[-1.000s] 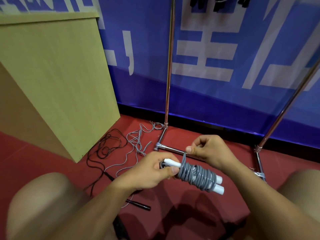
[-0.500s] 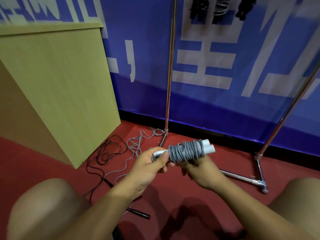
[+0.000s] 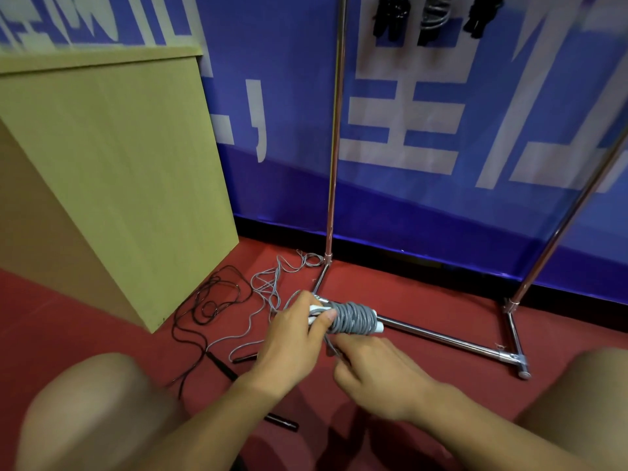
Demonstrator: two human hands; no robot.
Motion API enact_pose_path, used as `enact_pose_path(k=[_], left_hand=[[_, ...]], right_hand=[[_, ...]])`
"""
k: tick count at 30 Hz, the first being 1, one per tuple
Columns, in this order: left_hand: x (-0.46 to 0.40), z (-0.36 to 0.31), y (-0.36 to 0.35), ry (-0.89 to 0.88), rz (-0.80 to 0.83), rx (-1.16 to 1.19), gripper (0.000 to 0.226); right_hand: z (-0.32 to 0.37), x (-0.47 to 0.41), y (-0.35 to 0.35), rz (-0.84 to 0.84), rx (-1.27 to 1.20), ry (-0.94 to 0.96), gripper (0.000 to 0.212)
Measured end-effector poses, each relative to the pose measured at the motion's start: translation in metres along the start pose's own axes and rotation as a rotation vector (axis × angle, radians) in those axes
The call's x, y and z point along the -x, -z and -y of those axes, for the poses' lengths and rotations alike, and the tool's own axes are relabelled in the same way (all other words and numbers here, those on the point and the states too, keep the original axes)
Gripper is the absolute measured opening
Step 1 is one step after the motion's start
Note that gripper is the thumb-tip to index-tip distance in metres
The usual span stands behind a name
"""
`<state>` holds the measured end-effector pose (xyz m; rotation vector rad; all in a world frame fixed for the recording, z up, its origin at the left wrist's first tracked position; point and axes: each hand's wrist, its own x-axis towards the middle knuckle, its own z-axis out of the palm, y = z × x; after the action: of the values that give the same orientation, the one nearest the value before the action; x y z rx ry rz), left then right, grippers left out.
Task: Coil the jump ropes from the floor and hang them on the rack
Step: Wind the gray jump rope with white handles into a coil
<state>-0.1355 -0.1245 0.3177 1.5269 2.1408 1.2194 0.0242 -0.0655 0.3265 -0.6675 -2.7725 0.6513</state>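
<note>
Blue banner (image 3: 441, 205) with white characters: backdrop behind the clothes rack (image 3: 334, 147), my chosen landmark. Red floor (image 3: 424, 300): under the rack's chrome base tubes. Light wooden cabinet (image 3: 112, 171): left of the rack's left upright, standing on the floor. Coiled ropes (image 3: 431, 15), two dark and one grey: hanging at the top of the rack, partly cut off by the frame edge. My bare knees: lower corners, nearer the camera than the rack. Loose black jump rope (image 3: 210, 300): tangled on the floor left of the rack's foot, its dark handles lying nearer me. Loose grey jump rope (image 3: 268, 283): on the floor just beside that same foot, next to the black one. My left hand (image 3: 295, 338): curled round the white handle ends of the coiled grey jump rope (image 3: 353, 317), thumb pressed on the wraps, held in front of the rack's low crossbar. My right hand (image 3: 377, 372): below the bundle, fingers pinching a grey strand that runs down from it.
</note>
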Motion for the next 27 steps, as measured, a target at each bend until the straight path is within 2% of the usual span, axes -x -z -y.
enact_pose_path(k=[3, 12, 15, 18, 21, 24, 27], left_hand=[[-0.001, -0.001, 0.000, -0.003, -0.008, -0.029, 0.018], [-0.008, -0.004, 0.007, 0.065, 0.034, 0.045, 0.018], [-0.008, -0.003, 0.007, 0.055, 0.059, 0.032, 0.017], [-0.006, -0.003, 0.006, 0.033, 0.134, 0.004, 0.019], [-0.005, -0.002, 0.006, 0.016, 0.198, -0.023, 0.033], [-0.003, -0.002, 0.004, -0.029, 0.223, -0.009, 0.027], [-0.003, -0.001, 0.004, -0.063, 0.239, -0.006, 0.026]], right_hand=[[0.003, 0.001, 0.008, -0.022, 0.026, 0.008, 0.011], [-0.008, -0.001, 0.015, -0.178, 0.114, -0.042, 0.035], [-0.008, -0.002, 0.025, -0.211, -0.017, -0.152, 0.048], [-0.006, -0.004, 0.033, -0.199, -0.133, -0.263, 0.037], [-0.006, -0.005, 0.042, -0.195, -0.297, -0.340, 0.030], [-0.009, -0.004, 0.047, -0.172, -0.472, -0.405, 0.029], [-0.013, -0.005, 0.047, -0.135, -0.772, -0.480, 0.026]])
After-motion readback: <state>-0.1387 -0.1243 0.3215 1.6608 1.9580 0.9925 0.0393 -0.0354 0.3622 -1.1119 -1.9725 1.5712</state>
